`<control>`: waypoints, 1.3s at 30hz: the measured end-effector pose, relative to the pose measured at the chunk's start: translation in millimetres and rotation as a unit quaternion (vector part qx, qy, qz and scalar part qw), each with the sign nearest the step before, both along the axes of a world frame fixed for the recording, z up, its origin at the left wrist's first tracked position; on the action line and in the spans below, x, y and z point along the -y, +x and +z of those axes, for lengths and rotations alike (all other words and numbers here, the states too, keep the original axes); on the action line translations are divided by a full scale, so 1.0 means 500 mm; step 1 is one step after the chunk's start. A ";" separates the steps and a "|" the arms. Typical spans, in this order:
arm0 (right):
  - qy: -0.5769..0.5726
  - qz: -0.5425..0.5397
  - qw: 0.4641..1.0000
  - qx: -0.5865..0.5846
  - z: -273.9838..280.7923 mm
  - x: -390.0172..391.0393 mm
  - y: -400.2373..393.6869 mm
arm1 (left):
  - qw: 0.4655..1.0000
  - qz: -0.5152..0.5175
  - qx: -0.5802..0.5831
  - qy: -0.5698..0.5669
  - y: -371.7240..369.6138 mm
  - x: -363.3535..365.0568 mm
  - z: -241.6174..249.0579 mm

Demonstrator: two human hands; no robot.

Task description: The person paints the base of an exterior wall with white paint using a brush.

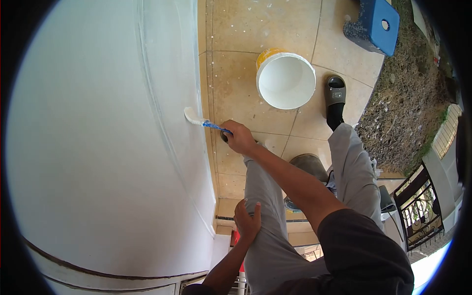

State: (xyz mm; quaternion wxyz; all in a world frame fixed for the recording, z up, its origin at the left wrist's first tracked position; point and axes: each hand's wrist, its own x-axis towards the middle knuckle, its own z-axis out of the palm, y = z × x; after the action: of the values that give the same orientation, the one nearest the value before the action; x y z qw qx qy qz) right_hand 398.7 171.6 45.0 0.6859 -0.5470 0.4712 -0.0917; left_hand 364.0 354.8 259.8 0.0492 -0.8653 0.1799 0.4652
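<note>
My right hand [239,137] is closed round the blue handle of a paintbrush [212,126]. The brush's bristles [193,116] are coated white and lie against the white wall [123,137], low down near the floor edge. My left hand [248,220] rests on my left thigh [260,191] in grey trousers, fingers stretched out and holding nothing. Ahead of my right hand, a bucket [265,58] with a yellow outside and white inside stands on the tiles.
A blue stool [376,29] speckled with paint stands at the upper right. My right foot wears a dark clog [336,91] beside the bucket. White drops dot the tan tiled floor [236,73]. Bare soil [388,118] borders the tiles, and a black metal railing [423,209] lies further right.
</note>
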 end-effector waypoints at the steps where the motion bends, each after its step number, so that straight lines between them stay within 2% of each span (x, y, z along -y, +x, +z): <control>1: 0.000 0.014 1.000 0.007 0.003 0.011 -0.014 | 1.000 -0.002 0.003 -0.002 -0.001 0.001 0.002; 4: -0.049 0.118 0.991 0.050 -0.024 0.116 -0.043 | 1.000 0.004 -0.006 0.000 0.004 -0.002 -0.004; 6: -0.071 0.230 0.970 0.047 -0.048 0.235 -0.030 | 1.000 0.006 -0.009 0.001 0.002 -0.007 -0.005; 8: -0.149 0.191 0.969 0.042 -0.077 0.364 0.010 | 1.000 -0.002 0.001 -0.004 0.001 -0.005 -0.004; 11: -0.221 0.144 0.964 -0.036 -0.078 0.569 0.073 | 1.000 -0.004 0.005 -0.004 0.003 -0.008 -0.004; 14: -0.312 0.164 0.926 -0.137 -0.058 0.690 0.107 | 1.000 0.000 0.006 -0.009 0.005 -0.013 -0.004; 16: -0.325 0.100 0.926 -0.162 -0.055 0.730 0.110 | 1.000 0.003 0.007 -0.009 0.004 -0.018 -0.003; 18: -0.360 -0.067 0.925 -0.098 -0.052 0.757 0.103 | 1.000 0.009 0.002 -0.009 0.004 -0.018 -0.005; 20: -0.359 -0.124 0.918 -0.118 -0.050 0.761 0.113 | 1.000 0.016 -0.008 -0.007 0.006 -0.018 -0.006; 21: -0.356 -0.152 0.913 -0.129 -0.050 0.758 0.119 | 1.000 0.012 -0.006 -0.006 0.007 -0.016 -0.007; 24: -0.259 -0.058 0.957 -0.119 -0.054 0.690 0.141 | 1.000 0.007 -0.002 -0.001 0.007 -0.014 -0.001; 25: -0.227 -0.077 0.968 -0.080 -0.050 0.650 0.142 | 1.000 0.007 -0.002 -0.002 0.009 -0.011 -0.003; 28: -0.090 -0.089 0.992 -0.011 -0.016 0.484 0.115 | 1.000 0.005 -0.005 0.000 0.007 -0.003 -0.004; 30: -0.117 -0.117 0.985 0.053 -0.010 0.335 0.094 | 1.000 0.000 -0.009 0.006 0.010 -0.002 -0.003; 33: -0.052 -0.100 0.989 0.095 0.042 0.152 0.049 | 1.000 -0.001 -0.010 0.012 0.008 -0.003 -0.008; 35: 0.013 -0.036 0.996 0.076 0.065 0.051 0.014 | 1.000 -0.004 -0.007 0.009 0.007 -0.006 -0.010; 37: -0.036 0.031 0.996 0.074 0.075 -0.034 -0.020 | 1.000 -0.008 -0.009 0.009 0.006 -0.011 -0.013; 39: -0.019 0.111 0.990 0.087 0.076 -0.055 -0.048 | 1.000 -0.014 -0.005 0.005 0.001 -0.015 -0.018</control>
State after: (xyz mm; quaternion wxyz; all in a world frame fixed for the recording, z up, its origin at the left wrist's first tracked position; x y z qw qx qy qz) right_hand 374.6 199.0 82.9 0.7196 -0.5986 0.3447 -0.0712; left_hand 364.4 362.2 251.1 0.0595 -0.8601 0.1896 0.4698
